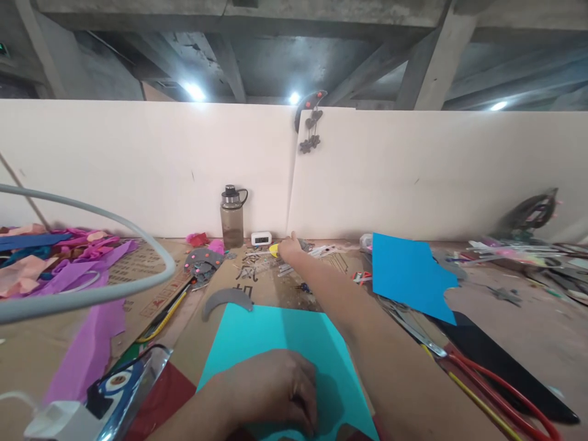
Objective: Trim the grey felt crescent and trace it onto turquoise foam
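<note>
A turquoise sheet (261, 331) of card or foam lies in front of me. On it rests my left hand (285, 386), fingers curled downward; whether anything is in them is hidden. My right arm stretches far across the work surface. At its end my right hand (291, 247) has its fingers closed at a small yellow object (274, 250), whose kind is too small to make out. A grey crescent-shaped cutout (227, 299) overlaps the sheet's far left corner. Small clear bits and white sticks lie around my right hand.
A bottle (232, 220) and a small white digital clock (261, 238) stand by the partition. Red-handled scissors (487, 373) and a blue sheet (408, 275) lie right. At left are purple fabric strips (87, 343), a grey hose (138, 233) and a white plug (59, 421).
</note>
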Available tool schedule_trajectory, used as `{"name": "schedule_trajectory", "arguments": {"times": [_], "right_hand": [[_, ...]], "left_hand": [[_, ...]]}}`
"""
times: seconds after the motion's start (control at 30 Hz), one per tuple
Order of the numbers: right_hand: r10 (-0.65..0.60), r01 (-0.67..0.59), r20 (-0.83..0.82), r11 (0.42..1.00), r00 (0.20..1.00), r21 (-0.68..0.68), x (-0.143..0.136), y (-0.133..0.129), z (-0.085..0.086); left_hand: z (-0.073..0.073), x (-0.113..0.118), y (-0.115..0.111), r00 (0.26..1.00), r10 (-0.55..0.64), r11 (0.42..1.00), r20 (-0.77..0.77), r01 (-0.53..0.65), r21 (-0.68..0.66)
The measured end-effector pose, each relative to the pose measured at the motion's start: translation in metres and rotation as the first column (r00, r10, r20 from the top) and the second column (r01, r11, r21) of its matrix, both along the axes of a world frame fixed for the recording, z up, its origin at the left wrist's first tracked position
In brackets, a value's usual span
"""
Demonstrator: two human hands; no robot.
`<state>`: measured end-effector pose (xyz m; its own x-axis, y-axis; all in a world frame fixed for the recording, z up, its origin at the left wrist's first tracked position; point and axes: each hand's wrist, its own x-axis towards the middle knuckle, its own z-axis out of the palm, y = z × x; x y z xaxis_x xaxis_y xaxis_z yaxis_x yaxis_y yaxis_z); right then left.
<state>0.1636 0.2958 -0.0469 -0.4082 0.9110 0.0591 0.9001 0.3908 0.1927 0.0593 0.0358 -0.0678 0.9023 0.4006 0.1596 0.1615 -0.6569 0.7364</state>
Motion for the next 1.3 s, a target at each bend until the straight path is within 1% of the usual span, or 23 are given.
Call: {"name": "schedule_trajectory", "arguments": {"times": [0.13,0.23,0.33,0.4,0.43,0.5,0.6,0.67,0.73,0.77,0.8,0.83,0.87,0.9,0.93,1.0,1.07,1.13,1.2,1.3], "right_hand": [[-0.026,0.026,-0.041,1.000,0.999,0.005,-0.003,0.003,-0.005],[-0.022,0.024,-0.148,1.000,0.989,0.015,-0.003,0.002,-0.003],[-0.001,0.013,-0.318,0.999,0.948,0.037,-0.001,-0.002,0.009],[0.012,0.011,-0.460,0.999,0.888,0.048,0.001,-0.007,0.024],[0.014,0.013,-0.537,0.999,0.843,0.047,0.003,-0.011,0.032],[0.006,0.016,-0.689,1.000,0.725,0.026,0.007,-0.023,0.050],[-0.005,-0.029,-0.865,0.999,0.501,-0.023,0.019,-0.054,0.073],[-0.017,-0.067,-0.927,0.997,0.374,-0.046,0.032,-0.084,0.081],[-0.032,-0.106,-0.967,0.993,0.252,-0.060,0.048,-0.118,0.083],[-0.046,-0.150,-0.986,0.986,0.161,-0.070,0.056,-0.136,0.082],[-0.086,-0.249,-0.996,0.965,-0.016,-0.079,0.064,-0.153,0.080],[-0.141,-0.333,-0.976,0.940,-0.167,-0.079,0.072,-0.169,0.077],[-0.190,-0.387,-0.939,0.920,-0.287,-0.067,0.079,-0.184,0.075],[-0.226,-0.417,-0.897,0.907,-0.380,-0.051,0.085,-0.197,0.071],[-0.238,-0.420,-0.868,0.907,-0.435,-0.038,0.089,-0.209,0.068],[-0.210,-0.387,-0.844,0.922,-0.493,-0.004,0.095,-0.229,0.060],[-0.164,-0.345,-0.843,0.938,-0.512,0.027,0.097,-0.243,0.051],[-0.148,-0.307,-0.843,0.952,-0.518,0.021,0.098,-0.252,0.040],[-0.168,-0.283,-0.836,0.959,-0.522,-0.016,0.100,-0.256,0.031],[-0.179,-0.290,-0.852,0.956,-0.492,-0.034,0.103,-0.257,0.022]], "left_hand": [[0.000,0.000,0.000,1.000,-0.018,0.999,0.011,0.018,-0.030],[0.000,-0.001,0.000,0.999,-0.029,0.999,0.021,0.029,-0.033],[0.000,-0.001,0.000,1.000,-0.015,1.000,0.016,0.015,-0.020],[0.001,0.000,0.001,1.000,-0.008,1.000,0.009,0.008,-0.013],[0.001,0.000,0.001,1.000,-0.008,1.000,0.006,0.008,-0.013],[0.002,0.000,0.001,1.000,-0.007,1.000,0.003,0.007,-0.020],[0.006,0.000,0.001,1.000,0.005,0.999,-0.015,-0.006,-0.036],[0.009,0.000,0.001,0.999,0.012,0.999,-0.037,-0.014,-0.045],[0.012,-0.001,0.000,0.998,0.015,0.999,-0.054,-0.018,-0.049],[0.013,-0.001,0.000,0.998,0.013,0.999,-0.061,-0.016,-0.047],[0.014,-0.001,0.000,0.998,0.007,0.999,-0.067,-0.010,-0.042],[0.014,-0.001,0.000,0.997,0.008,0.999,-0.071,-0.011,-0.034],[0.015,-0.001,0.000,0.997,0.002,1.000,-0.079,-0.003,-0.022],[0.016,-0.001,0.001,0.996,-0.004,1.000,-0.085,0.003,-0.007],[0.017,-0.001,0.001,0.995,-0.010,1.000,-0.095,0.011,0.008],[0.019,0.000,0.001,0.994,-0.020,0.999,-0.109,0.023,0.030],[0.022,0.001,0.000,0.991,-0.021,0.999,-0.129,0.026,0.039],[0.024,0.002,-0.001,0.990,-0.019,0.999,-0.139,0.025,0.035],[0.024,0.002,-0.001,0.990,-0.014,0.999,-0.139,0.018,0.028],[0.025,0.002,-0.002,0.990,-0.005,0.999,-0.140,0.009,0.031]]}}
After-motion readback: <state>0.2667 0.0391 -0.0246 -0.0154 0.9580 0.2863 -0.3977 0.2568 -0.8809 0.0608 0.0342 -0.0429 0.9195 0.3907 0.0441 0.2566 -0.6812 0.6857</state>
